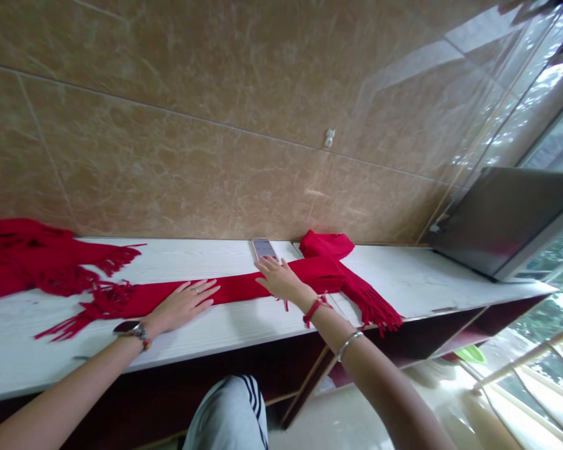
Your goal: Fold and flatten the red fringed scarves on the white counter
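a long red fringed cloth scarf (238,289) lies as a flat strip along the white wood-grain worktop (398,269), between its back and front edges. the left hand (182,306) rests palm down on it towards the left fringe, fingers slightly spread, gripping nothing. the right hand (281,280) is spread wide over the strip further right, its fingertips near a pale-framed smartphone (264,248) at the back edge; i cannot tell whether they touch it. the right-hand fringe reaches the front edge. a heap of red fringed fabric (23,256) covers the worktop's back left corner.
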A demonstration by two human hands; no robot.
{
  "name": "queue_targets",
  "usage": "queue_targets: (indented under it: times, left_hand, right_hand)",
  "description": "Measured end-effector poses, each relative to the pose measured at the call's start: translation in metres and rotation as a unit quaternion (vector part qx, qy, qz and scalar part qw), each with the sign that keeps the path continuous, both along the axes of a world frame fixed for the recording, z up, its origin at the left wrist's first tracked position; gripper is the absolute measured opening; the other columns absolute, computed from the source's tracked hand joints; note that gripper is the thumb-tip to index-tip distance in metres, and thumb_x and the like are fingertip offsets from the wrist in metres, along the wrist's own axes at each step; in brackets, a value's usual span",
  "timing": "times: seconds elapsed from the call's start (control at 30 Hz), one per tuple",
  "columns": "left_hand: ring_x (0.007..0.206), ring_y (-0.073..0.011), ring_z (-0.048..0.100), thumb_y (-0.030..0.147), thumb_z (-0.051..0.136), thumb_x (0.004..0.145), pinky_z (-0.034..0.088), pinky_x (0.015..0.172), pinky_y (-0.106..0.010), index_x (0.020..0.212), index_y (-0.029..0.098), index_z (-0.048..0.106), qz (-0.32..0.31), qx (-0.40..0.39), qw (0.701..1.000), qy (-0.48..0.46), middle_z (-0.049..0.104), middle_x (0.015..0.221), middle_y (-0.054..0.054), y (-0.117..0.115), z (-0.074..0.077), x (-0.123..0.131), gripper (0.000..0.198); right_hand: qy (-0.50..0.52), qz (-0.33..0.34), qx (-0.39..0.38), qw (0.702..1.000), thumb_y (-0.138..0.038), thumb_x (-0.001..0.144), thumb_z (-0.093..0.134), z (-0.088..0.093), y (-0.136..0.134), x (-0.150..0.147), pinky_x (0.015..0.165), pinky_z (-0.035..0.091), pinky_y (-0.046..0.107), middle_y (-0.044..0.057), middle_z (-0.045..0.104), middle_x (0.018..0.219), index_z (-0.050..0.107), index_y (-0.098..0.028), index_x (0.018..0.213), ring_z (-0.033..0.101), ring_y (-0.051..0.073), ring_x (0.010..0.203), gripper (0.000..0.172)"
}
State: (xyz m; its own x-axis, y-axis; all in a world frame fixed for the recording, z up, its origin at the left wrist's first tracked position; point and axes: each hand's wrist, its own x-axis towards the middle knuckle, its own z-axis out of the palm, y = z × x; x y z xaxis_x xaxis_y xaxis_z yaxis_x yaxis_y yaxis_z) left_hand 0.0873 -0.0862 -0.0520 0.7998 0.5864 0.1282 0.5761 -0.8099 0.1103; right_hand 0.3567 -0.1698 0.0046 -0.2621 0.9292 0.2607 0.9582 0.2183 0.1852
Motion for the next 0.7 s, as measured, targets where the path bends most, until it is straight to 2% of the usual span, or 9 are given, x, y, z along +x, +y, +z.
queue_targets:
  times: [0.07,0.17,0.27,0.33,0.5,0.63,0.7]
  left_hand:
    - [0.131,-0.0177,0.025,0.045,0.021,0.091,0.015,0.105,-0.039,0.134,0.035,0.032,-0.002,-0.001,1.0,0.005,0.029,0.142,0.003,0.001,0.0,0.0,0.045]
    - [0.131,-0.0166,0.025,0.042,0.021,0.092,0.014,0.106,-0.038,0.133,0.034,0.033,-0.005,-0.003,1.0,-0.001,0.03,0.142,0.004,0.002,-0.002,0.0,0.044]
    - [0.13,-0.017,0.025,0.039,0.022,0.091,0.014,0.106,-0.038,0.134,0.033,0.033,-0.007,-0.004,1.0,-0.007,0.03,0.142,0.003,0.002,-0.002,0.0,0.044]
    - [0.13,-0.0176,0.026,0.038,0.024,0.091,0.015,0.105,-0.037,0.134,0.032,0.034,-0.008,0.002,1.0,-0.004,0.03,0.142,0.003,0.001,-0.002,0.001,0.044]
    - [0.13,-0.018,0.027,0.038,0.024,0.091,0.018,0.104,-0.037,0.134,0.031,0.034,-0.014,0.032,0.999,0.004,0.031,0.141,0.001,0.001,-0.001,0.0,0.044]
    - [0.13,-0.0181,0.027,0.037,0.022,0.092,0.018,0.103,-0.039,0.135,0.031,0.031,-0.015,0.043,0.999,0.023,0.029,0.142,0.001,-0.001,0.0,0.001,0.044]
    - [0.129,-0.0183,0.027,0.037,0.022,0.092,0.019,0.103,-0.039,0.135,0.031,0.031,-0.012,0.045,0.999,0.024,0.029,0.143,0.001,-0.001,0.001,0.001,0.044]
  right_hand:
    - [-0.018,0.001,-0.015,1.0,-0.039,0.091,0.03,-0.015,0.005,-0.011,0.1,0.024,0.055,0.011,0.035,0.139,0.037,-0.019,0.132,0.025,0.027,0.129,0.046]
    - [-0.048,-0.043,-0.04,0.997,-0.037,0.091,0.029,-0.027,0.004,0.007,0.099,0.022,0.059,0.01,0.034,0.14,0.036,-0.022,0.132,0.025,0.029,0.129,0.044]
    - [-0.068,-0.099,-0.047,0.992,-0.034,0.092,0.026,-0.024,-0.003,0.049,0.099,0.022,0.059,0.01,0.032,0.141,0.033,-0.022,0.134,0.026,0.029,0.129,0.045]
    - [-0.07,-0.146,-0.056,0.985,-0.034,0.092,0.024,-0.02,-0.009,0.08,0.096,0.026,0.06,0.01,0.027,0.143,0.03,-0.023,0.136,0.024,0.03,0.13,0.046]
    - [-0.049,-0.226,-0.111,0.967,-0.028,0.092,0.022,-0.017,-0.026,0.146,0.093,0.03,0.062,0.008,0.024,0.145,0.035,-0.024,0.133,0.02,0.031,0.131,0.043]
    - [0.022,-0.274,-0.021,0.961,-0.028,0.09,0.028,-0.012,-0.032,0.165,0.097,0.028,0.057,0.015,0.029,0.141,0.031,-0.015,0.135,0.024,0.029,0.13,0.047]
    - [0.043,-0.251,0.026,0.967,-0.025,0.089,0.031,-0.005,-0.031,0.156,0.101,0.026,0.052,0.015,0.03,0.141,0.03,-0.012,0.136,0.023,0.027,0.131,0.049]
